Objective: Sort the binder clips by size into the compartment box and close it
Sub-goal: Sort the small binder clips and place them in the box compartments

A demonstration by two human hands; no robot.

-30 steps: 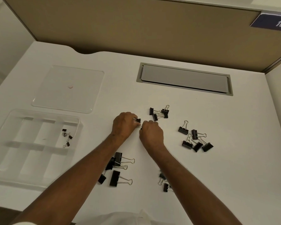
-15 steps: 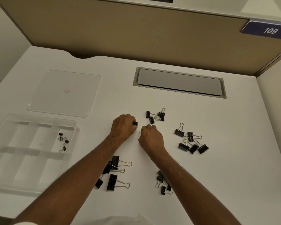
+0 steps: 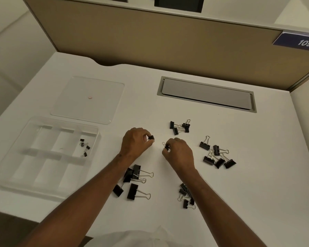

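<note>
Left hand point(image 3: 135, 142): fingers curled, pinching a small clip point(image 3: 151, 137) at the fingertips, low over the surface point(image 3: 257, 175).
Right hand point(image 3: 179, 154): fingers curled, pinching another small clip point(image 3: 166, 147); its wire loop sticks out toward the left hand.
Gap: the two hands are near each other but apart, and the two held clips do not touch.
Box point(image 3: 11, 154): clear, open, well left of the left hand, with dividers forming several compartments.
Clips in box point(image 3: 84, 147): three tiny ones in the far compartment on the side nearest the left hand; the other compartments look bare.
Lid point(image 3: 87, 100): clear, flat on the surface beyond the box, far-left of the left hand, with a small pink dot near its middle.
Large clips point(image 3: 134, 180): a loose heap just right of the left forearm, nearer the person than the hand; one lies partly under that forearm.
Medium clips point(image 3: 216, 155): five scattered just right of the right hand.
Far clips point(image 3: 180, 126): a small cluster beyond the right hand, handles tangled.
Near clips point(image 3: 185, 196): a bunch against the left side of the right forearm, partly hidden by it.
Grey flap point(image 3: 206, 94): set into the surface, well beyond both hands.
Partition point(image 3: 150, 41): tan wall behind the surface, with a plate reading 109 point(image 3: 298, 42) far right.
</note>
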